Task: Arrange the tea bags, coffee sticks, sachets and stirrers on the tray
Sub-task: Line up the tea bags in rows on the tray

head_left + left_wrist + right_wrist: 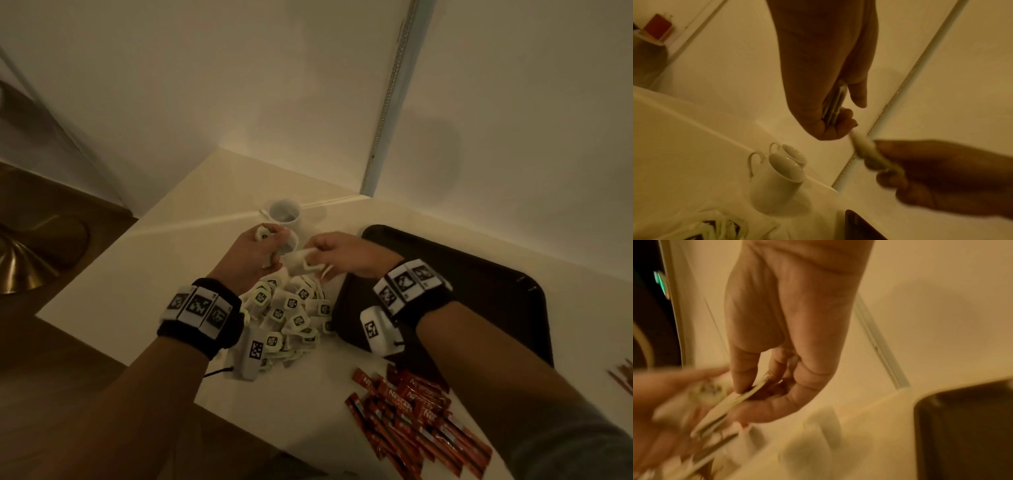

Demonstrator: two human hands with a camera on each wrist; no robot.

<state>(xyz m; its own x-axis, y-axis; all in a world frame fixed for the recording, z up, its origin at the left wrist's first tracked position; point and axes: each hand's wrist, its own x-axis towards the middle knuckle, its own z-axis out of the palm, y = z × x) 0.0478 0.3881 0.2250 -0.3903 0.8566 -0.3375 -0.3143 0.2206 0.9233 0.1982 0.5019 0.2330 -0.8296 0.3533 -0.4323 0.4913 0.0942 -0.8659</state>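
Observation:
Above the pile of tea bags [291,311] both hands meet. My left hand [269,248] grips a thin stack of tea bags [833,107] between curled fingers and palm. My right hand [313,255] pinches a few flat tea bags [297,262] between thumb and fingers, their ends [725,410] pointing at the left hand. The black tray [479,284] lies to the right under my right wrist; nothing shows on its visible part. Red coffee sticks [418,414] lie heaped near the front edge. Brown stirrers [621,375] show at the right margin.
Two white cups [284,214] stand just beyond the hands, close to the wall corner. The white table [164,260] ends at left over a dark floor with a brass lamp base [30,260]. A black cable [219,371] trails by the left wrist.

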